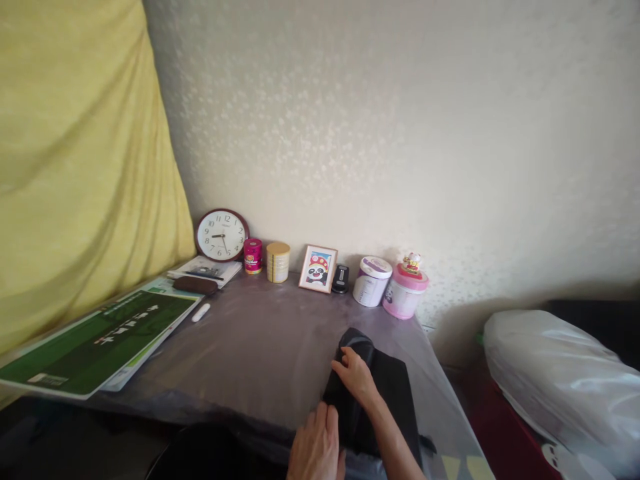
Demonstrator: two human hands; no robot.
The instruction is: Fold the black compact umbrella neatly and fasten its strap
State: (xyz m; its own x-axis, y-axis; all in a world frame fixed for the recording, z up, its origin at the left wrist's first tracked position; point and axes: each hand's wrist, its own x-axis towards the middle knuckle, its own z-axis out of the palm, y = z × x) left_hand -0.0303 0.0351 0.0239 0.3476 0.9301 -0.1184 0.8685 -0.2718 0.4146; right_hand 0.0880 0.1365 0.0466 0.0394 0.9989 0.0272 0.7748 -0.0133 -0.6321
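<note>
Here, the work in hand looked like handling and straightening a folded black fabric piece (pixel 393 393), which lay at the near right part of the table, with both hands on or beside it. The right hand (pixel 357 378) reached over its upper part, fingers bent close together, thumb and forefinger seeming to pinch a raised fold at the left edge. Lower down came the left hand (pixel 316 441), at the lower left edge, fingers bent and pressed side by side; whether they gripped any fabric, you couldn't tell. The next move, as it looked, called for a secure hold on that fold and a steady left hand, so the slippery-looking layers didn't slide. The table (pixel 270 347) wore a glossy grey cover, and what a line-up along its back: clock (pixel 223 235), pink can (pixel 253 257), yellow-lidded can (pixel 278 265), framed panda picture (pixel 318 270) and two tubs at the right. Over on the left lay a green board (pixel 110 340), a white pen-like object (pixel 201 313) just beside it. A yellow curtain (pixel 75 167) hung beyond, a patterned wall (pixel 400 133) rose behind, and a plastic-wrapped bundle (pixel 560 373) sat off right.
</note>
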